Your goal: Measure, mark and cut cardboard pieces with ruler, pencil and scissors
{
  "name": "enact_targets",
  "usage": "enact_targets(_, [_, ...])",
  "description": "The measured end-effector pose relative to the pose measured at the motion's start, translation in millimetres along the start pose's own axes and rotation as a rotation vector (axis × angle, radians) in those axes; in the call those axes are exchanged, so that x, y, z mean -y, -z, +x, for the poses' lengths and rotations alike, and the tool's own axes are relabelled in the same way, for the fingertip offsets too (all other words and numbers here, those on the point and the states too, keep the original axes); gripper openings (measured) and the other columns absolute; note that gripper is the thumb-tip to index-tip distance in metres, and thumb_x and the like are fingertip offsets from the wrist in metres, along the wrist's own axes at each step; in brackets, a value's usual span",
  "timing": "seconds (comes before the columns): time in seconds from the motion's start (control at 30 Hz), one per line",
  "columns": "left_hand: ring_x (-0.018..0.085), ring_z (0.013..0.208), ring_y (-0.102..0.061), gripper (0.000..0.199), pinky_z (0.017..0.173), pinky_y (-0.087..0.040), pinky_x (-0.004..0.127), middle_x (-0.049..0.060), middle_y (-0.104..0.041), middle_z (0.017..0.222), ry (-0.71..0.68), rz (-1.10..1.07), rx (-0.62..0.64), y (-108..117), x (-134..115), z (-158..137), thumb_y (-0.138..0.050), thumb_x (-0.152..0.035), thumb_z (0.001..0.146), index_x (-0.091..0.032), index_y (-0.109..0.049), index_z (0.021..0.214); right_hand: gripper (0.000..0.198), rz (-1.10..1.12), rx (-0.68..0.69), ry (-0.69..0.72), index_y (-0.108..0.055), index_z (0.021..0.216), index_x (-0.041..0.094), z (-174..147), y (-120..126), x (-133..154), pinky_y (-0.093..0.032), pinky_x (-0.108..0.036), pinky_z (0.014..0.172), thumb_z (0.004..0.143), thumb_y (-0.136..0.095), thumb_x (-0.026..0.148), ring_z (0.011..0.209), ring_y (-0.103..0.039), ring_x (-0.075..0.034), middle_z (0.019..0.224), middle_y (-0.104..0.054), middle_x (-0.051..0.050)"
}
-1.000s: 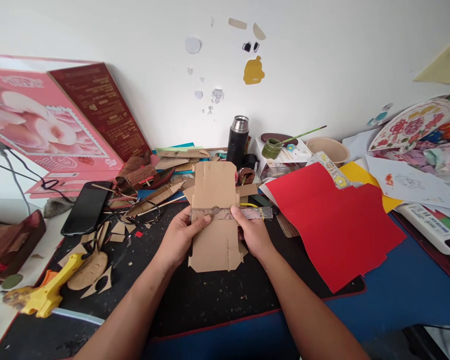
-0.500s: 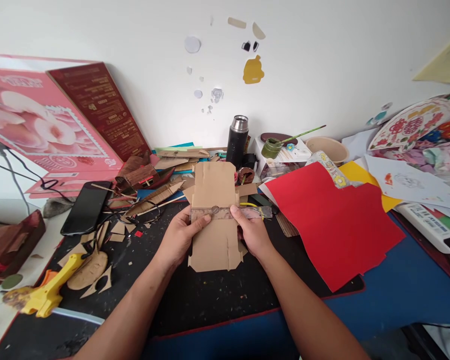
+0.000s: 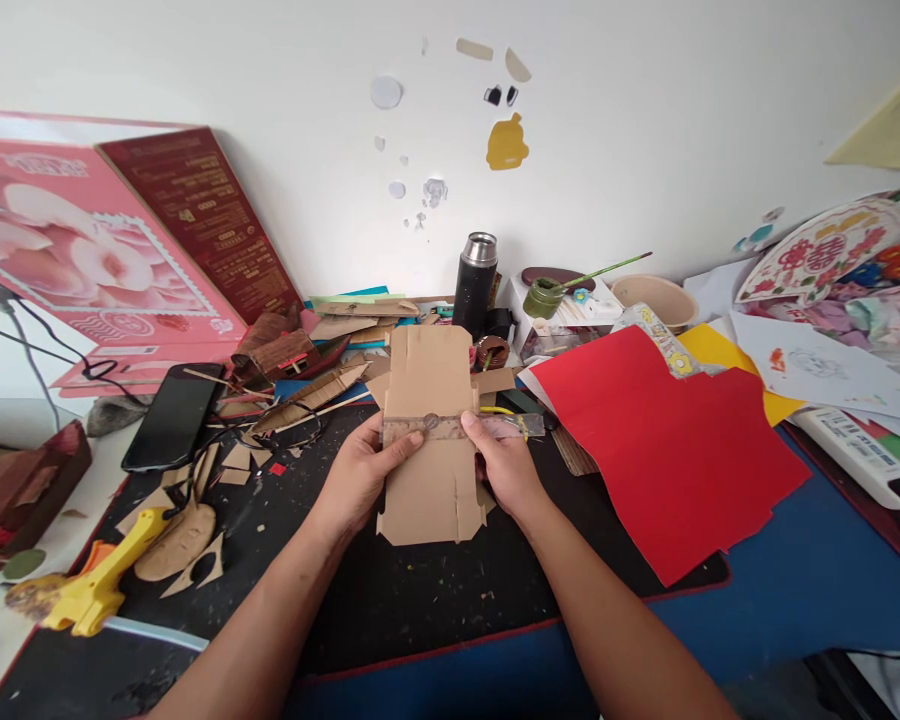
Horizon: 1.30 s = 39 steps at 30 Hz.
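A flat brown cardboard piece [image 3: 429, 490] with notched corners is held up over the black mat in the head view. Across its middle lies a clear ruler [image 3: 514, 426], its right end sticking out past the cardboard. My left hand [image 3: 364, 460] grips the left edges of both, thumb on top of the ruler and fingers mostly hidden behind. On the opposite side my right hand [image 3: 501, 460] pinches ruler and cardboard together, thumb pressed at the cardboard's right edge. A short crease or tear runs down the cardboard's lower right part.
Left lie a yellow glue gun [image 3: 109, 580], a black phone [image 3: 172, 415] and cardboard scraps [image 3: 236, 457]. Behind stand a black thermos [image 3: 475, 285] and a green paint jar [image 3: 544, 297] with a brush. Red sheets [image 3: 667, 450] cover the right side. A pink box [image 3: 90, 230] leans against the wall.
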State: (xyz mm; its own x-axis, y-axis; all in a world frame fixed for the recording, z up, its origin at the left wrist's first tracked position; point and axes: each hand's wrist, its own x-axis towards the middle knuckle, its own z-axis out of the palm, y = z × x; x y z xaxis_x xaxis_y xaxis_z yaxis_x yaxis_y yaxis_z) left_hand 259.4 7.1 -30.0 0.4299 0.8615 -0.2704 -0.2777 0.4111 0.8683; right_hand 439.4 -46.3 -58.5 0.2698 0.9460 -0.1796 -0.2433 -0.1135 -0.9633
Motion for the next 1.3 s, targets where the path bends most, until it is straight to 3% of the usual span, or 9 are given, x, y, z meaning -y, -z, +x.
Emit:
enact_targets(0.37, [0.024, 0.074, -0.079, 0.048, 0.071, -0.063, 0.034, 0.009, -0.085, 0.097, 0.000, 0.012, -0.019, -0.7, -0.8, -0.8, -0.100, -0.040, 0.066, -0.019, -0.079, 0.104, 0.064, -0.010, -0.002, 0.004, -0.055, 0.064, 0.023, -0.4, -3.2, 4.7, -0.027, -0.026, 0.041, 0.076, -0.076, 0.083, 0.045, -0.037, -0.012, 0.055, -0.043, 0.005])
enact_targets(1.3, [0.024, 0.073, -0.078, 0.050, 0.067, -0.062, 0.033, 0.008, -0.085, 0.095, 0.007, 0.028, -0.026, -2.6, -2.1, -0.7, -0.101, -0.041, 0.064, -0.019, -0.078, 0.103, 0.062, -0.031, -0.011, 0.015, -0.057, 0.064, 0.023, 0.6, -1.2, 1.2, -0.030, -0.027, 0.042, 0.079, -0.075, 0.081, 0.044, -0.039, -0.012, 0.054, -0.045, 0.005])
